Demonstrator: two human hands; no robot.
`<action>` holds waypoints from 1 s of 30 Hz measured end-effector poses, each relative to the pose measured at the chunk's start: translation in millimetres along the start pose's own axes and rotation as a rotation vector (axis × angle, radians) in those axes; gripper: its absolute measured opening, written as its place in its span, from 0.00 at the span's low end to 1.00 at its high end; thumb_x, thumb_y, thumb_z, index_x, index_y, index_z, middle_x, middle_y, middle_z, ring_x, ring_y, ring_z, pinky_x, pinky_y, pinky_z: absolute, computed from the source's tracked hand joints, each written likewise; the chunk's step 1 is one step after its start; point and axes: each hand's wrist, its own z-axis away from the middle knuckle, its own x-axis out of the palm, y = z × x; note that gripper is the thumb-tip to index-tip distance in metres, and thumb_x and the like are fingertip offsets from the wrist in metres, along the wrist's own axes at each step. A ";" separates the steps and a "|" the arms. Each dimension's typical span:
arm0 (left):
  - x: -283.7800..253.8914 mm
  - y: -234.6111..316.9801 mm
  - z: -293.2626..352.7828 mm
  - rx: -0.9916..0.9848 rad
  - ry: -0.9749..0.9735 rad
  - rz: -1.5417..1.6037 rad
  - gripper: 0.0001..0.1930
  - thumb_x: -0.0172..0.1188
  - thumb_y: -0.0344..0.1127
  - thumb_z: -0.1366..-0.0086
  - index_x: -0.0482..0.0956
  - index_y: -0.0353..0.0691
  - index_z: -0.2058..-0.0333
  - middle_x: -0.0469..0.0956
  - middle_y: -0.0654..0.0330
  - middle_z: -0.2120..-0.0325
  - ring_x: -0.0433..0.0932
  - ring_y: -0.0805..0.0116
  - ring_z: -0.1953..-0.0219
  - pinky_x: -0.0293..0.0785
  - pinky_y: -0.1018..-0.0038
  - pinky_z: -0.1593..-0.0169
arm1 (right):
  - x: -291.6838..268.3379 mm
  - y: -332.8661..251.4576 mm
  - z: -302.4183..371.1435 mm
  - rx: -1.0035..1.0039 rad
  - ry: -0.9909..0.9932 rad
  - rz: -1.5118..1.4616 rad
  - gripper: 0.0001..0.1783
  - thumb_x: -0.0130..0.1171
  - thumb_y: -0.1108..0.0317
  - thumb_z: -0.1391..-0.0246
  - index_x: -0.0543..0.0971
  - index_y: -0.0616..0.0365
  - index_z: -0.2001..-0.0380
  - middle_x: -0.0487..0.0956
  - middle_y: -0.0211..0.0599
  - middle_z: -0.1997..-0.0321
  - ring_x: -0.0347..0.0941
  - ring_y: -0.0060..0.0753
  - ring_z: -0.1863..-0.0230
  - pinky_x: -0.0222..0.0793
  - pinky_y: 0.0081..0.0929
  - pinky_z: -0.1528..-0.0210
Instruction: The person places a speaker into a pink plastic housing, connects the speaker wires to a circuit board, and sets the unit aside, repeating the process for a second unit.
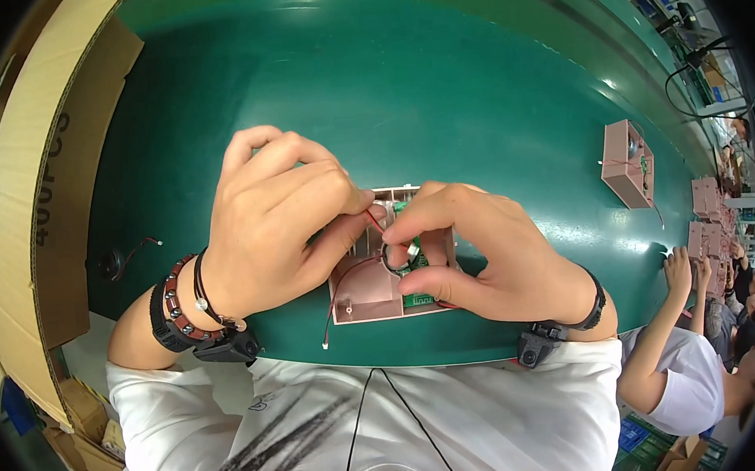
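Note:
A pink plastic housing [367,310] lies on the green table in front of me, its inner side facing up. Inside it a green circuit board [417,300] shows partly, with a dark round part largely covered by my fingers. My left hand [275,212] is closed above the far left of the housing, pinching a thin red wire [375,222]. That wire runs toward the curled fingertips of my right hand [515,256], which bend over the board around a small white piece [413,250]; their exact grip is hidden. A loose lead with a white connector [325,346] hangs past the housing's near left edge.
A large cardboard box [85,186] stands at the left. Near it lies a small round speaker [112,264] with a lead. Another pink housing [627,164] rests far right, with several more stacked [706,234] beyond. A co-worker's hand [678,271] reaches in at the right.

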 end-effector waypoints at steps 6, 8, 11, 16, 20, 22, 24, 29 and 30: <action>-1.4 -0.2 8.1 -0.028 0.027 -0.005 0.09 0.69 0.30 0.55 0.78 0.46 0.75 0.75 0.70 0.78 0.74 0.70 0.69 0.63 0.68 0.57 | 2.2 -2.4 -0.5 0.014 0.010 0.028 0.17 0.67 0.76 0.52 0.75 0.58 0.59 0.80 0.32 0.66 0.71 0.25 0.77 0.64 0.22 0.68; -2.1 0.6 9.3 -0.030 0.030 -0.007 0.08 0.69 0.30 0.55 0.78 0.46 0.75 0.75 0.70 0.78 0.74 0.70 0.70 0.63 0.68 0.57 | 3.2 -3.0 -1.0 0.011 0.017 0.075 0.14 0.67 0.76 0.52 0.77 0.58 0.61 0.81 0.33 0.66 0.71 0.27 0.77 0.64 0.23 0.66; -2.6 4.1 11.4 -0.001 0.026 -0.015 0.09 0.70 0.32 0.54 0.78 0.46 0.76 0.75 0.70 0.79 0.74 0.70 0.70 0.63 0.68 0.57 | 7.0 -2.8 -0.5 -0.012 0.083 0.274 0.12 0.66 0.77 0.54 0.78 0.57 0.65 0.81 0.33 0.65 0.72 0.29 0.75 0.63 0.24 0.64; 1.3 4.2 15.2 0.016 0.040 0.013 0.09 0.71 0.35 0.53 0.77 0.45 0.76 0.74 0.70 0.80 0.73 0.70 0.71 0.63 0.68 0.58 | 7.2 5.8 -4.5 -0.133 0.136 0.684 0.11 0.65 0.77 0.60 0.79 0.57 0.70 0.79 0.31 0.69 0.72 0.31 0.72 0.60 0.27 0.65; 4.9 3.1 15.8 -0.005 0.019 0.054 0.10 0.71 0.37 0.52 0.77 0.45 0.76 0.74 0.70 0.79 0.73 0.70 0.71 0.63 0.68 0.58 | 7.9 -0.7 -6.9 -0.087 0.100 0.846 0.12 0.64 0.77 0.63 0.78 0.56 0.70 0.75 0.29 0.73 0.70 0.31 0.72 0.58 0.29 0.67; 5.4 1.5 15.2 -0.009 0.013 0.077 0.09 0.70 0.37 0.50 0.78 0.45 0.73 0.75 0.69 0.76 0.73 0.69 0.69 0.63 0.68 0.58 | 8.5 4.8 -6.5 -0.109 0.093 0.834 0.12 0.63 0.77 0.63 0.77 0.56 0.70 0.74 0.29 0.74 0.70 0.31 0.73 0.58 0.30 0.67; 5.1 1.1 14.9 -0.011 0.010 0.090 0.09 0.69 0.37 0.50 0.79 0.45 0.71 0.75 0.69 0.75 0.73 0.69 0.69 0.63 0.68 0.58 | 8.5 12.7 -6.7 -0.161 0.085 0.816 0.11 0.63 0.78 0.62 0.77 0.55 0.71 0.71 0.29 0.76 0.68 0.32 0.74 0.57 0.30 0.68; 3.5 -0.7 18.3 -0.037 -0.103 0.103 0.16 0.70 0.36 0.50 0.77 0.40 0.62 0.78 0.61 0.66 0.75 0.61 0.64 0.64 0.66 0.56 | 3.2 22.2 -8.1 -0.104 0.087 0.768 0.11 0.63 0.79 0.60 0.76 0.55 0.71 0.73 0.29 0.75 0.70 0.32 0.74 0.58 0.29 0.67; 3.9 -1.7 20.9 -0.045 -0.128 0.106 0.18 0.69 0.36 0.49 0.77 0.40 0.60 0.77 0.60 0.64 0.74 0.61 0.64 0.64 0.66 0.56 | 2.0 22.7 -8.0 -0.086 0.079 0.711 0.11 0.63 0.78 0.60 0.76 0.55 0.71 0.74 0.29 0.75 0.70 0.32 0.74 0.59 0.28 0.66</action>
